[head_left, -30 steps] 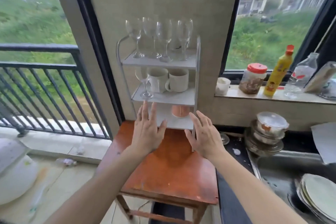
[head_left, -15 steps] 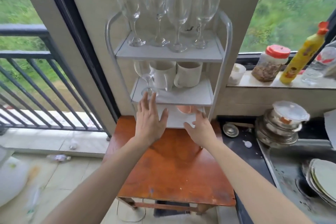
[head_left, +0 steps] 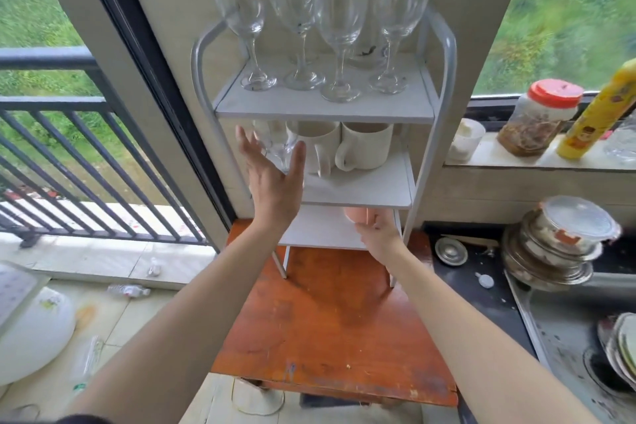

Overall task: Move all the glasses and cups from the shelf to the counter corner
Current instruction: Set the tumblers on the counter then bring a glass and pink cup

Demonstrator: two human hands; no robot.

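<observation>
We log the left hand (head_left: 275, 182) risen to the middle tier of the shelf (head_left: 323, 107), fingers spread wide, empty, at the stemmed glass (head_left: 280, 148); right hand (head_left: 378, 234) now at the pink cup (head_left: 356, 215), bottom tier, grip we cannot tell. First pickups look imminent

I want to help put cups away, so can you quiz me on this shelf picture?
1. How many white mugs stand on the middle shelf?
2. True or false: the tall glasses on the top shelf lie on their sides.
3. Which hand reaches the pink cup on the bottom shelf? A left, B right.
Key: 1 two; 2 false, they stand upright; 3 B, the right hand.
</observation>
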